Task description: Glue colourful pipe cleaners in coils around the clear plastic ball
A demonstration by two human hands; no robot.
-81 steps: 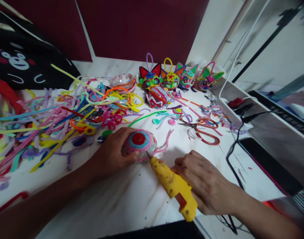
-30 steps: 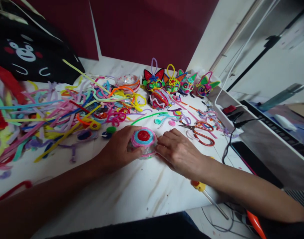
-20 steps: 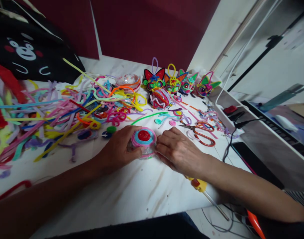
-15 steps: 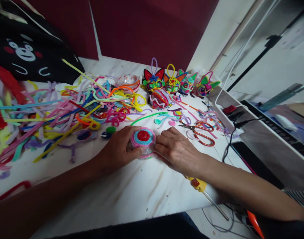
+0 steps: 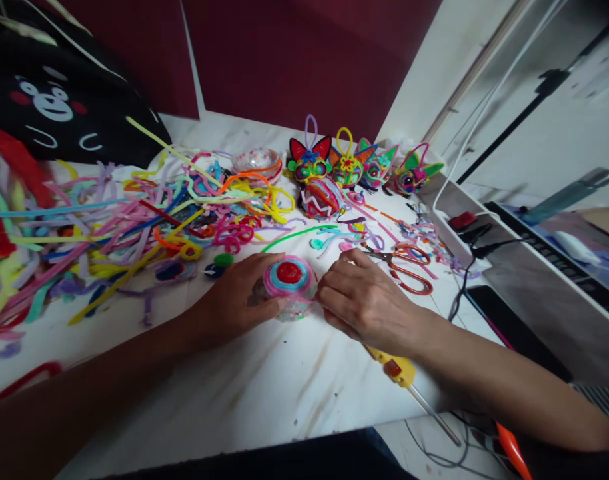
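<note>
My left hand (image 5: 234, 290) is closed around the left side of a clear round ball (image 5: 294, 311). Rings of fuzzy pipe cleaner (image 5: 289, 273), red in the centre, then light blue and pink, cover its top. At the ball's right edge, my right hand (image 5: 357, 293) has its fingers pinched together; what is between them is hidden. Partly under the right wrist lies a yellow glue gun (image 5: 399, 369) with a clear stick out of its end. Beyond the hands are a green pipe cleaner (image 5: 299, 233) and orange-handled scissors (image 5: 409, 268).
A heap of coloured pipe cleaners (image 5: 134, 227) spreads over the left. Several finished eared ornaments (image 5: 312, 167) stand at the back, near a striped ball (image 5: 322, 199) and a clear bowl-like half (image 5: 257, 163). A phone (image 5: 514, 330) and cables lie right; a black bag (image 5: 69, 100) stands back left.
My right hand has moved slightly right and up, leaving a small gap from the ball. The ball stays in my left hand, its coiled top turned slightly.
</note>
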